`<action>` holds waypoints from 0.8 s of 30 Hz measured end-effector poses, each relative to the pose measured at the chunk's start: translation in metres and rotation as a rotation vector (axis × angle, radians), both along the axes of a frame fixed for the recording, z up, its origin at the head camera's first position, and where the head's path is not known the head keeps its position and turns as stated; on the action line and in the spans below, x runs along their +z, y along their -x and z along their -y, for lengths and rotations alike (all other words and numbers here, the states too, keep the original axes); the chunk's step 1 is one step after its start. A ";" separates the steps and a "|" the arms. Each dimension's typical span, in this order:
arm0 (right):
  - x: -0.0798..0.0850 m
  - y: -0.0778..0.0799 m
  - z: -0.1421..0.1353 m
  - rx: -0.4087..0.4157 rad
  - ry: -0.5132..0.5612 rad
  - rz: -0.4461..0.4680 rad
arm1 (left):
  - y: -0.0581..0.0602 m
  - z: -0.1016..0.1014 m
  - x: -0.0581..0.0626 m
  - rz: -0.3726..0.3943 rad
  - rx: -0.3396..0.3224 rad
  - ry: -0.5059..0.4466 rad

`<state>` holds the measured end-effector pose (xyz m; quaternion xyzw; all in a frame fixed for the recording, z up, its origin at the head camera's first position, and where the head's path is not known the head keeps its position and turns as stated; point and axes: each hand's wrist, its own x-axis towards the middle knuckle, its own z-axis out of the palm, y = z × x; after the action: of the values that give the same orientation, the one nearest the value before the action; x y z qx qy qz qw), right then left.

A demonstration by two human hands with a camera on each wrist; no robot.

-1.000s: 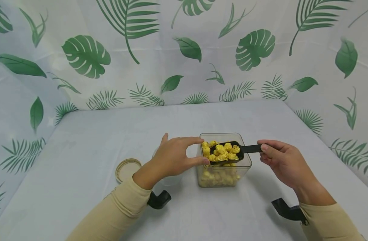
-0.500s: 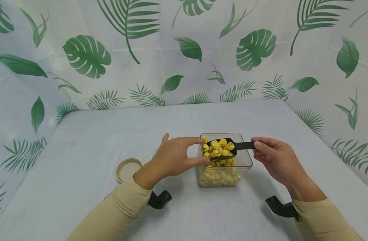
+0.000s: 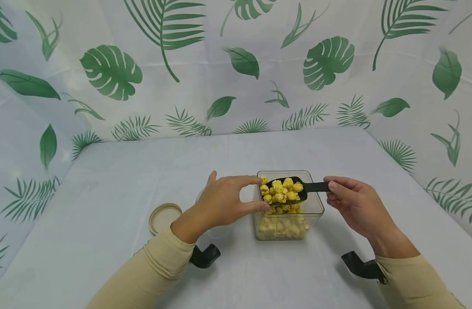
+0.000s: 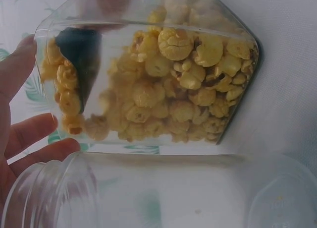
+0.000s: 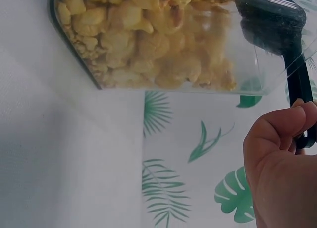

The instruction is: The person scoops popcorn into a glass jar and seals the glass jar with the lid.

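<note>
My right hand (image 3: 355, 206) pinches the handle of a black scoop (image 3: 316, 187) between thumb and fingers. Yellow popcorn (image 3: 281, 189) heaps in the scoop's bowl, level with the top of a clear square container (image 3: 316, 208). More popcorn (image 4: 148, 94) fills the lower part of that container. My left hand (image 3: 222, 201) reaches to the container's left rim, thumb and index fingertips right at it and spread apart, fingers fairly straight. Beneath the left hand stands a clear jar (image 3: 220, 231) without a lid, mostly hidden in the head view; its threaded neck (image 4: 44, 193) shows in the left wrist view.
A round lid (image 3: 164, 218) with a tan rim lies on the white table left of the jar, partly behind my left forearm. Black camera mounts (image 3: 361, 266) stick out at both wrists. A leaf-patterned cloth (image 3: 240, 98) hangs behind and at the sides.
My right hand moved the loaded scoop left over the container, toward my left fingertips, then shifted very slightly back to the right. My left hand stays in place.
</note>
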<state>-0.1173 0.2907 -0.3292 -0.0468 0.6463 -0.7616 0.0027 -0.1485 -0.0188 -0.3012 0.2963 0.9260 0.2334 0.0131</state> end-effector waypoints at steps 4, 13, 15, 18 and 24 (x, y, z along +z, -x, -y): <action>0.000 -0.001 -0.002 -0.002 0.011 -0.003 | 0.000 0.001 0.000 0.001 -0.002 -0.003; 0.003 0.000 -0.009 0.013 0.052 -0.022 | 0.000 0.000 0.001 0.000 -0.006 -0.003; 0.004 0.000 -0.010 0.019 0.071 -0.027 | -0.001 0.000 0.002 -0.003 -0.008 -0.003; 0.007 -0.001 -0.011 0.032 0.099 -0.041 | 0.000 0.000 0.002 -0.004 -0.014 -0.007; 0.011 0.000 -0.010 0.038 0.128 -0.062 | 0.001 0.005 -0.002 -0.036 -0.026 -0.049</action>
<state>-0.1172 0.3006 -0.3183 -0.0827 0.5951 -0.7994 -0.0058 -0.1496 -0.0241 -0.3030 0.3128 0.9162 0.2502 -0.0079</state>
